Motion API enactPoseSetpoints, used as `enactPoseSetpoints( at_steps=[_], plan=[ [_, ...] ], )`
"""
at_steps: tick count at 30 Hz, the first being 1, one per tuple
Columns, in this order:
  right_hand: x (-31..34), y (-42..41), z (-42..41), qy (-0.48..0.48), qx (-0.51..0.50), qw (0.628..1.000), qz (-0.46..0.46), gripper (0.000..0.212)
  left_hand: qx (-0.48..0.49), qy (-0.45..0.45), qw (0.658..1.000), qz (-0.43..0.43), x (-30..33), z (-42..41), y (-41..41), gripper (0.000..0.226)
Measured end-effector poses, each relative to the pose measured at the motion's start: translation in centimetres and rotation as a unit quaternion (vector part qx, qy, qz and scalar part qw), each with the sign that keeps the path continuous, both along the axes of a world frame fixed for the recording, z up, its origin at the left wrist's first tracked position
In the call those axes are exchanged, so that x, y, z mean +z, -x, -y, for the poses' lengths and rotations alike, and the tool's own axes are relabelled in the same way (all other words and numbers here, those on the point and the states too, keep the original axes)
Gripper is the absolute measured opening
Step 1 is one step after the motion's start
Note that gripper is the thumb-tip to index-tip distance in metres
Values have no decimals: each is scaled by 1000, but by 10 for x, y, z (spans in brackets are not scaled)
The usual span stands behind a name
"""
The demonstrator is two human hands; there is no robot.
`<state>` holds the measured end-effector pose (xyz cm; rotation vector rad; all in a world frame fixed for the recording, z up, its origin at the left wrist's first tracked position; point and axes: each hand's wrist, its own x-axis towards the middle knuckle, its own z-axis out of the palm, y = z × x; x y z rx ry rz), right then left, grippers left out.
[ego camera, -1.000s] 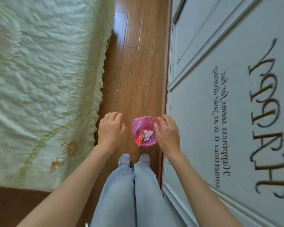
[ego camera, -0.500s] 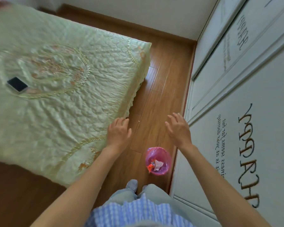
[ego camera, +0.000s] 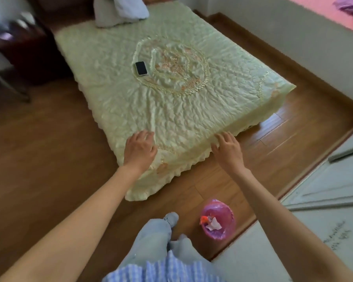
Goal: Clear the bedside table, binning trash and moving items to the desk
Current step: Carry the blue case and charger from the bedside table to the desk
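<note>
A small bin lined with a pink bag (ego camera: 218, 219) stands on the wooden floor by my feet, with a white tissue and an orange wrapper inside. My left hand (ego camera: 140, 148) hovers over the near corner of the bed, fingers loosely apart and empty. My right hand (ego camera: 227, 148) is level with it at the bed's edge, fingers spread, holding nothing. A dark bedside table (ego camera: 27, 51) shows blurred at the far left beside the bed head.
A bed with a pale green quilted cover (ego camera: 171, 88) fills the middle; a black phone (ego camera: 141, 68) lies on it and a grey pillow (ego camera: 118, 11) sits at its head. White wardrobe doors (ego camera: 324, 190) run along the right. Wooden floor lies left of the bed.
The view has swung left from the wardrobe toward the bed. Both hands have lifted away from the bin, which now lies lower in view behind them.
</note>
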<state>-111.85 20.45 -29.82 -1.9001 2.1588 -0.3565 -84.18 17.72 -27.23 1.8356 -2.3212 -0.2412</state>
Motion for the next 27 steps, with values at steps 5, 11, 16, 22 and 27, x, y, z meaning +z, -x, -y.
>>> enactPoseSetpoints(
  at_steps=[5, 11, 16, 22, 27],
  plan=[
    [14, -59, 22, 3, 95, 995, 14, 47, 91, 34, 995, 32, 26, -20, -63, 45],
    [31, -138, 35, 21, 197, 980, 11, 47, 187, 73, 979, 40, 43, -46, -125, 44],
    [47, -206, 48, 32, 248, 968, 9, 48, 240, 61, 968, 49, 38, -64, -185, 45],
    [66, -303, 56, 46, 301, 953, 4, 48, 285, 80, 954, 37, 45, -74, -267, 44],
    [83, -389, 64, 71, 327, 942, 0, 47, 296, 115, 947, 40, 65, -75, -338, 44]
  ],
)
